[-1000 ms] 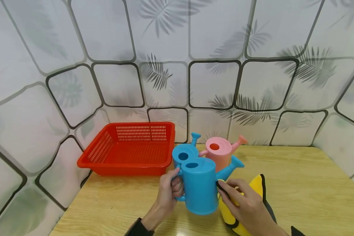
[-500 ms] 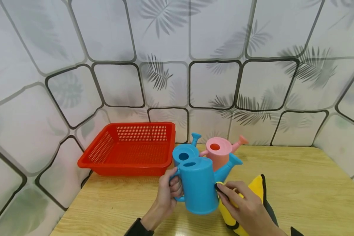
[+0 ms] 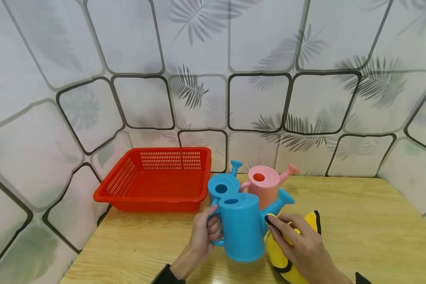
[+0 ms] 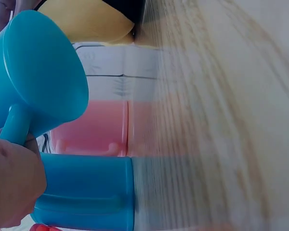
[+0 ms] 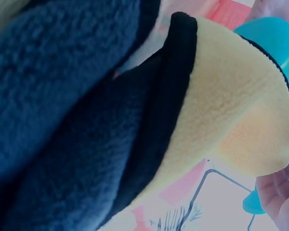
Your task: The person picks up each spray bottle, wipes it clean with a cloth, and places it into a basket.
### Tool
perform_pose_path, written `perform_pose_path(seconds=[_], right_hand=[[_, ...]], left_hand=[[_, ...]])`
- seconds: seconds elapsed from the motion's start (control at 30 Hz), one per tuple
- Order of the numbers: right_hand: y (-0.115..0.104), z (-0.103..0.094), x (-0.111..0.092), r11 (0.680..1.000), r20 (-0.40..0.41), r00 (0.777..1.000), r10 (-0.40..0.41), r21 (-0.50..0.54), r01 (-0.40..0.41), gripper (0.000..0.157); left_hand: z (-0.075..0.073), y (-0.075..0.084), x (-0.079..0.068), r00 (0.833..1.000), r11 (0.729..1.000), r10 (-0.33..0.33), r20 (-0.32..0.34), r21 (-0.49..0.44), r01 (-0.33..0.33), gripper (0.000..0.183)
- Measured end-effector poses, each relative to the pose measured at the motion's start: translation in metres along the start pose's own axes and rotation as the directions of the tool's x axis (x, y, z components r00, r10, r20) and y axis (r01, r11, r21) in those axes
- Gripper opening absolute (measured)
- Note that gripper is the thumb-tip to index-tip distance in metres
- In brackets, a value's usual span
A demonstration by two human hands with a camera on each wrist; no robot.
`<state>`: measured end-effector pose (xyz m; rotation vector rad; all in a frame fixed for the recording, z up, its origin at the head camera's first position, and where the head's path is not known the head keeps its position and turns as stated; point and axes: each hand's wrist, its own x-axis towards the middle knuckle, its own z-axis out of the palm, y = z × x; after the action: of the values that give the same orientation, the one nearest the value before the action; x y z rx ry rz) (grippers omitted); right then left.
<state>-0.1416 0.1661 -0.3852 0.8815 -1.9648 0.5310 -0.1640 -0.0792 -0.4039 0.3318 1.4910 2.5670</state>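
Right of the red basket (image 3: 156, 206) and nearer to us, we are holding a blue watering can (image 3: 242, 232) up off the wood-grain counter (image 3: 362, 225). Our left hand (image 3: 206, 228) is gripping its handle, fingers curled closed round it. The can's spout is pointing up and away from the basket. Our right hand (image 3: 302, 245), farther right of the basket, is pinching a yellow cloth (image 3: 277, 254) between thumb and fingers, closed down on the fabric. We are seeing black edging on the cloth, plus dark blue fuzzy parts from the right wrist. The pinched bit is sitting at the base of the held can's spout; whether it is touching, we are not managing to tell. More cloth is hanging below the right hand, also right of the basket.

Just right of the basket, a second blue watering can (image 3: 224, 180) is standing on the counter, partly hidden behind the held one. Farther right of the basket, a pink watering can (image 3: 266, 193) is standing, its spout pointing away from the basket, its opening showing red. From the left wrist we are seeing the held can's bottom face. Behind the basket, a leaf-printed backdrop (image 3: 138, 102) with dark rounded outlines is rising. Nearer to us than the basket, dark sleeves (image 3: 168, 276) are showing.
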Motion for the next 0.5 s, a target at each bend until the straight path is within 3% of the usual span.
perform_pose_path(seconds=[0.3, 0.5], right_hand=[[0.011, -0.007, 0.005, 1.0, -0.122, 0.992, 0.025, -0.015, -0.028, 0.051], [0.017, -0.012, 0.006, 0.997, -0.138, 0.988, 0.064, -0.039, -0.07, 0.055]], left_hand=[[-0.002, 0.001, -0.004, 0.997, 0.996, -0.071, 0.037, 0.064, 0.068, 0.046], [-0.005, 0.002, -0.007, 0.992, 0.99, -0.097, 0.085, 0.113, 0.087, 0.044]])
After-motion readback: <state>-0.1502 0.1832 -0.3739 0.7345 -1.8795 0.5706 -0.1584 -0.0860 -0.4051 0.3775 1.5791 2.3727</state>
